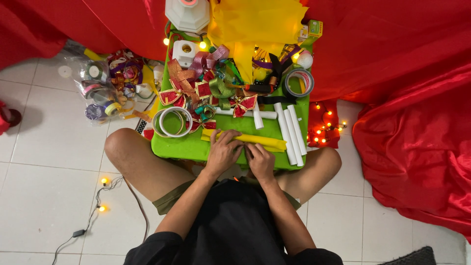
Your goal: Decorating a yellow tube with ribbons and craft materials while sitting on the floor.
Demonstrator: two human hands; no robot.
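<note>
Both hands press down on a folded yellow paper strip [245, 139] at the near edge of the green table [169, 146]. Left hand [223, 152] lies spread flat; right hand [260, 161] pinches the fold, holding it still. White tubes [292, 132] lie just beside.

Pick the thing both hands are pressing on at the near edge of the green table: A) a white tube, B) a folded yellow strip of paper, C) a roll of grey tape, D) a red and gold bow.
B: the left hand and the right hand both lie on the folded yellow strip along the near edge of the green table; the white tubes lie untouched to the right.
</note>
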